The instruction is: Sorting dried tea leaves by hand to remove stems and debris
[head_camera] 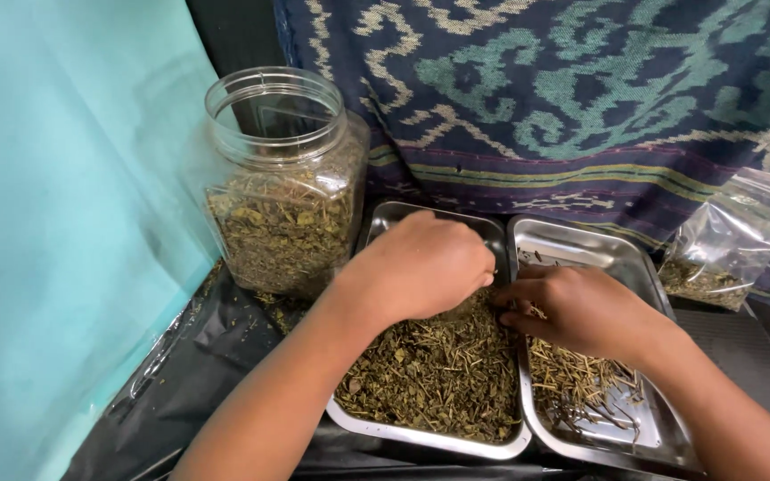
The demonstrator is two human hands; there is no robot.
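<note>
Left hand (421, 265) and right hand (577, 307) pinch at dried herbs (438, 374) heaped just below them.

Trays (581, 240): polished metal, glossy. Jar (282, 178): clear smooth plastic. Bag (724, 245): clear shiny film. Backdrop cloth (581, 89): woven, matt. Herbs (438, 370): dry, rough.

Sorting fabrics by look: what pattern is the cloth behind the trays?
Dark blue cloth with teal and cream woven motifs, striped border; head view.
</note>
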